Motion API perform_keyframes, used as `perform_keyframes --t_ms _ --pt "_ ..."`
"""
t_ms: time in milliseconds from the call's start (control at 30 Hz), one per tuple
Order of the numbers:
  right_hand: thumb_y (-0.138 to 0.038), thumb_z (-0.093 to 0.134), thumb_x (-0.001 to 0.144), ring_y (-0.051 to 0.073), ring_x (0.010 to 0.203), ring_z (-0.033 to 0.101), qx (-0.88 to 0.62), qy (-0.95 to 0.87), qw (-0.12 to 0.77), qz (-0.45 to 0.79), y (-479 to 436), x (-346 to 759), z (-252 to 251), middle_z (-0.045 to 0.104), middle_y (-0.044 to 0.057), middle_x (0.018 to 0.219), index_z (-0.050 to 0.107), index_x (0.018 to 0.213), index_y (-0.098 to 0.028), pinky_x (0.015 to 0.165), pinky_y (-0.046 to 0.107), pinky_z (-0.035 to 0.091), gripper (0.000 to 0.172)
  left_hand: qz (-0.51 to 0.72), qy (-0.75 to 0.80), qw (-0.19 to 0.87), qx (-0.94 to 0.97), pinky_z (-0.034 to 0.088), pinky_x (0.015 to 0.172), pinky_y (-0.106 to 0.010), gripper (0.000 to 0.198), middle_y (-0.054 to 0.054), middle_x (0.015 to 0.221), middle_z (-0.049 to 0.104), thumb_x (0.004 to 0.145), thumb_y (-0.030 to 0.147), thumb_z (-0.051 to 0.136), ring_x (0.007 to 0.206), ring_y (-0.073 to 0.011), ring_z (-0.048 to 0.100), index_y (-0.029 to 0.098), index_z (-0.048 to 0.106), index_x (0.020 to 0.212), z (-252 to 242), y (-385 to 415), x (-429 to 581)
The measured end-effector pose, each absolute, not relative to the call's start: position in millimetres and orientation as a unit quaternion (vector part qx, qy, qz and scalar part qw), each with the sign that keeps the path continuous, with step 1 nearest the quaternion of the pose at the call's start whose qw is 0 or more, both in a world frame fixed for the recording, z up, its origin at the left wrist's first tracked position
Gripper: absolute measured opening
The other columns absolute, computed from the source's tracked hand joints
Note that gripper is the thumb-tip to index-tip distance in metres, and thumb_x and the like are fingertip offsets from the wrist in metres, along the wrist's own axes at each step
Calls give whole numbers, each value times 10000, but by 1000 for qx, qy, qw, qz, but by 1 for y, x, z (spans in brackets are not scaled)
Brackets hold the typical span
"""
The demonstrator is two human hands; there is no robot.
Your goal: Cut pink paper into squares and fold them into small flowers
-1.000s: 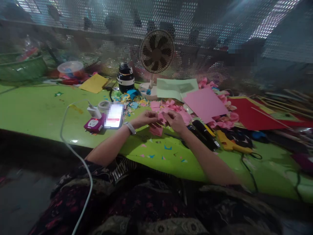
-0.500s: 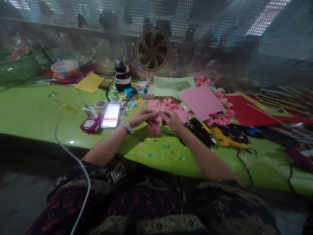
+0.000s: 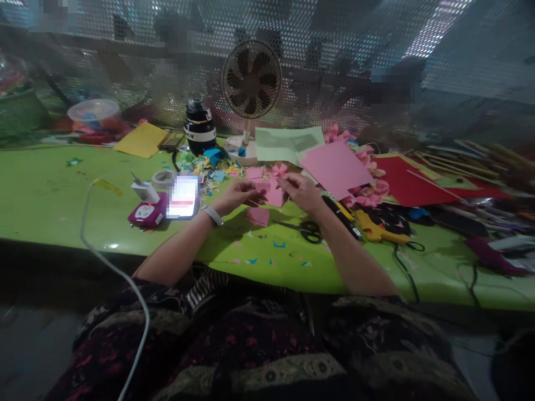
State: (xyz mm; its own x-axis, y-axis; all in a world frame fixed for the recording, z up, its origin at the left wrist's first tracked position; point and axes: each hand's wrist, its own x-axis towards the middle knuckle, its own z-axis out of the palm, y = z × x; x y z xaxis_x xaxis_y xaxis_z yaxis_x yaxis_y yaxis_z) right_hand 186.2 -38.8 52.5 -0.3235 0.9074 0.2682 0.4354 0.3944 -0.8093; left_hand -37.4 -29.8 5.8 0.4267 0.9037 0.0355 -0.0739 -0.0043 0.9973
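Over the table's middle, my left hand [image 3: 237, 196] pinches a small piece of pink paper [image 3: 262, 188] between thumb and fingers. To its right, my right hand [image 3: 304, 192] has its fingers closed at the edge of another pink paper piece [image 3: 274, 197]; its fingertips are partly hidden. A folded pink paper flower [image 3: 279, 171] lies just behind the hands. Nearer me rests a pink paper square [image 3: 257, 216]. Black-handled scissors [image 3: 310, 231] lie beside my right forearm, blades pointing left.
A lit phone [image 3: 183, 196] leans by a purple power socket [image 3: 146, 214]. Behind are a dark bottle [image 3: 199, 129], a fan [image 3: 252, 79] and paper scraps. Large pink paper [image 3: 336, 169], a stapler [image 3: 340, 216] and a yellow glue gun [image 3: 378, 227] lie rightward. A white cable [image 3: 109, 263] crosses the left edge.
My hands have moved apart from being together at the pink paper. The scissors and more of the pink paper now show between and below them. The view has shifted slightly.
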Motion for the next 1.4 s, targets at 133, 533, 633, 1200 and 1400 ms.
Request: perform_keyframes --t_ms 133,533,633,1200,1400 --pt "-381 658 900 157 644 664 -489 -777 231 321 -41 209 79 701 29 727 627 795 -192 677 278 528 219 426 358 606 568 628 787 -312 248 -92 868 800 859 334 842 758 -151 767 121 728 916 6 -29 -36" --pt "-208 582 846 269 945 683 -547 -806 -227 2 -109 243 66 735 157 1109 713 1032 -154 643 307 404 234 446 360 623 532 611 725 -256 154 -84 854 801 882 241 805 750 -139 770 114 717 893 6 -27 -35" --pt "-183 592 821 266 924 669 -529 -822 -209 6 -104 247 58 728 145 1071 686 1007 -164 613 316 365 209 446 361 625 529 609 739 -270 164 -96 868 804 879 256 810 752 -140 768 119 722 899 5 -26 -35" --pt "-310 741 665 155 665 603 -540 -761 126 337 -72 269 71 670 -1 759 649 871 -196 617 278 473 253 495 357 637 471 610 836 -294 197 -82 915 804 857 263 837 827 -139 771 129 694 875 17 -32 -36" --pt "-440 899 637 133 609 614 -514 -664 305 449 -49 229 55 662 -1 700 618 806 -196 548 266 545 409 512 364 631 455 601 746 -247 270 -87 914 809 850 280 847 819 -148 779 143 617 814 22 -35 -36"
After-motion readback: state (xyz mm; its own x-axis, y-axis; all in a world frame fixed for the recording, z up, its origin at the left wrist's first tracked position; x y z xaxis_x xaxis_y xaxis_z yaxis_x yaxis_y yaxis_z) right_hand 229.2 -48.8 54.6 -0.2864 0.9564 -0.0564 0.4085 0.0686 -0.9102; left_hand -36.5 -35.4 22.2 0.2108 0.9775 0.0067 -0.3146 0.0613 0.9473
